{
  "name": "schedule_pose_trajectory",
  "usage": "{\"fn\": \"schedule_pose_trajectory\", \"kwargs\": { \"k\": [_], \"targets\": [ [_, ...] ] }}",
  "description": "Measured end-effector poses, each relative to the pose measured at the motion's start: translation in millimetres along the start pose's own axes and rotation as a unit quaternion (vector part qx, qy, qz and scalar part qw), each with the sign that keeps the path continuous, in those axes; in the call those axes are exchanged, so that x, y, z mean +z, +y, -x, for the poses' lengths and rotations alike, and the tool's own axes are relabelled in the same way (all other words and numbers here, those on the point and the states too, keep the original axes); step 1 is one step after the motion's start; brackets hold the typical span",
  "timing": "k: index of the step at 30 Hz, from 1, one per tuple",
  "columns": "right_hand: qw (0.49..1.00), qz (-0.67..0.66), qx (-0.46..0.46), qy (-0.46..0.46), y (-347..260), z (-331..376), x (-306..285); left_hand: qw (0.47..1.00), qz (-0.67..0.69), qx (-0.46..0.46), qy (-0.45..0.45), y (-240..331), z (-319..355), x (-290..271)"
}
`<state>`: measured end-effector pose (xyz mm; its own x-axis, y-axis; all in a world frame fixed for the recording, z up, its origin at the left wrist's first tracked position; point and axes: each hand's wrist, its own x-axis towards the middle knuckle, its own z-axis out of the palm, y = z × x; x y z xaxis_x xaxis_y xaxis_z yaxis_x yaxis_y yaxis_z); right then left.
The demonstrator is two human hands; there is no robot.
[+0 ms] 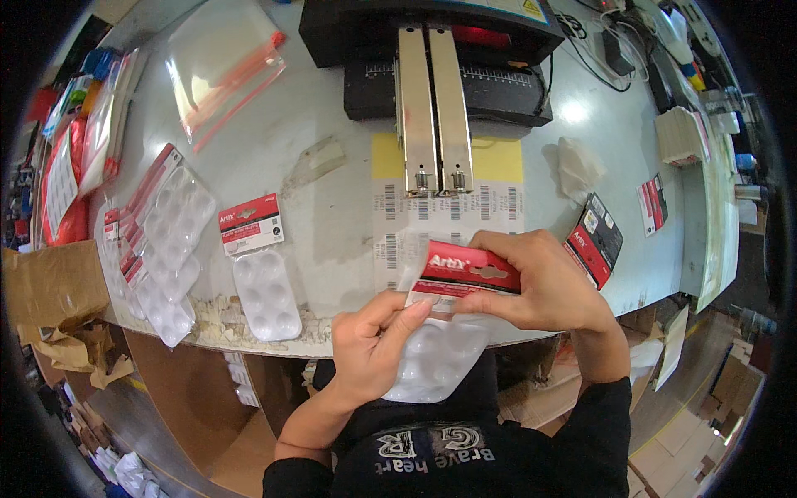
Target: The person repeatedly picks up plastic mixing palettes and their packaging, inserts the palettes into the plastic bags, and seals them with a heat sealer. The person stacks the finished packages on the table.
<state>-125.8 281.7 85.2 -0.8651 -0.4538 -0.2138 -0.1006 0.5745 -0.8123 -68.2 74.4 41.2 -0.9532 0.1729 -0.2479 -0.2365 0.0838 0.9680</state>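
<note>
Clearly gripped: a white palette pack (pixel 440 357) with a red card (pixel 452 280)

Nearest the wearer, the pack is held up at the front edge of the table (pixel 328 241), its round wells hanging below the card. The left hand (pixel 365 344) pinches the card's lower left corner between thumb and bent forefinger. The right hand (pixel 552 286) is closed on the card's right end, forefinger at the top edge and thumb at the bottom. To the left, a single pack (pixel 266 295) lies flat, and past it more packs overlap in a pile (pixel 176 220). A black-and-red card (pixel 596 241) lies just beyond the right hand. Farther off, a label sheet (pixel 490 217) lies under two metal bars (pixel 452 116) of a black machine (pixel 353 33); clear bags (pixel 217 62) lie to its left.
</note>
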Motion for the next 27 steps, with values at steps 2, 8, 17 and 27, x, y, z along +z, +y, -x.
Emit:
{"fn": "schedule_pose_trajectory", "kwargs": {
  "k": [2, 8, 17, 27],
  "targets": [
    [0.994, -0.098, -0.029, 0.046, 0.8, -1.8, 3.4, 1.000, 0.003, 0.020, 0.016, -0.8, 0.1, 1.5],
    [0.996, -0.058, 0.002, 0.075, 1.3, -4.0, 10.1, 0.999, 0.013, 0.010, 0.031, -1.1, 3.1, 4.2],
    [0.993, 0.006, -0.062, 0.101, 8.9, -5.8, 13.5, 0.997, 0.063, -0.025, 0.026, -1.8, 6.7, 4.6],
    [0.912, -0.332, 0.230, 0.077, 20.1, 31.0, 27.2, 0.980, 0.053, 0.025, 0.188, -15.2, -4.7, 1.9]
  ]
}}
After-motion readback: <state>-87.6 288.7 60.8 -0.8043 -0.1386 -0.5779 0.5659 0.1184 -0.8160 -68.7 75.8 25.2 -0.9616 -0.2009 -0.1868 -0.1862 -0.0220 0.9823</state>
